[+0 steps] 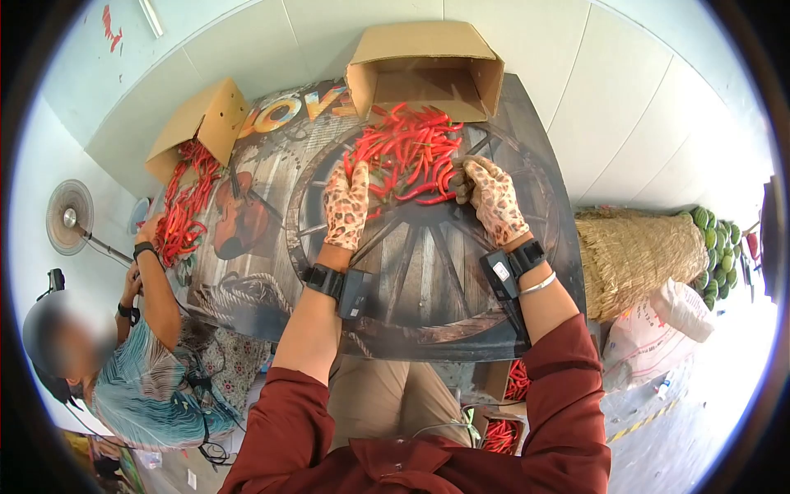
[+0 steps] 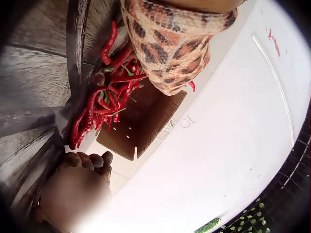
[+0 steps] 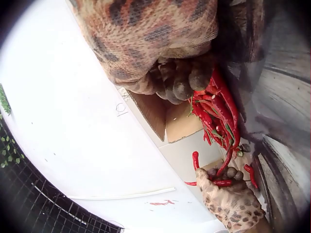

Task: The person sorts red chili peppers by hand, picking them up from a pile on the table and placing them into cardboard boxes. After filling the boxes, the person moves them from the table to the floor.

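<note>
A heap of red chili peppers (image 1: 407, 148) lies on the table in front of both hands. My left hand (image 1: 346, 204), in a leopard-print glove with dark fingertips, holds red chilies at the heap's left edge; in the right wrist view a chili (image 3: 222, 183) crosses its fingers and another pokes up beside the thumb. At the right edge, my gloved right hand (image 1: 494, 198) has its fingers curled, with no chili showing between them. Its dark fingertips (image 3: 182, 90) are close by the heap in the right wrist view. Behind the heap, an open cardboard box (image 1: 424, 49) lies on its side.
On the left, another person's hand (image 1: 150, 229) is at a second chili pile (image 1: 185, 214) spilling from a tipped box (image 1: 202, 123). Boxes of chilies (image 1: 500, 436) stand below the table's front edge. A white sack (image 1: 654, 337) and a straw-coloured bundle (image 1: 638, 255) are to the right.
</note>
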### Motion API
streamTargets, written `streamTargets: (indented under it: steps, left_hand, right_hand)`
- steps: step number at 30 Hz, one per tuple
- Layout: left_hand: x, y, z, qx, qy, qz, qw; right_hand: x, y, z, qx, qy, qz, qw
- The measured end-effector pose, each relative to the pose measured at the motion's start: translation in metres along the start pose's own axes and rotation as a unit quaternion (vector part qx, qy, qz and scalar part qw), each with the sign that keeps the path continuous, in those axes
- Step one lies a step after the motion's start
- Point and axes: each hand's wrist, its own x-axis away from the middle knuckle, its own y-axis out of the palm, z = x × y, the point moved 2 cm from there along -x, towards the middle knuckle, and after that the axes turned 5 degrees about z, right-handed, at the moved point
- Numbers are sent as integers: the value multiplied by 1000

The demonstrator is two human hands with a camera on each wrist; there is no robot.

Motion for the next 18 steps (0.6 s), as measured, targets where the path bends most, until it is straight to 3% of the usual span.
streamTargets:
  steps: [2,4,8,11,13,18]
  left_hand:
    - [-1,-1,-2,-26,-25,1,999]
    - [-6,1,-15,-136,67,-33,988]
    - [-5,4,-27,-147,146,9,978]
    - [-4,5,-20,-132,163,-63,976]
    - [-3,5,-11,-86,232,-143,958]
    - [1,6,-1,-121,262,-183,940]
  right_hand:
    - [1,1,-1,-2,0,-1,1000]
    - [1,1,-1,1,-2,-2,1000]
    - [-1,0,0,0,1,-10,1000]
    - [-1,-1,0,-2,12,-11,1000]
    - [-1,0,-1,-4,10,-11,1000]
    - [-1,-2,1,-19,14,-16,1000]
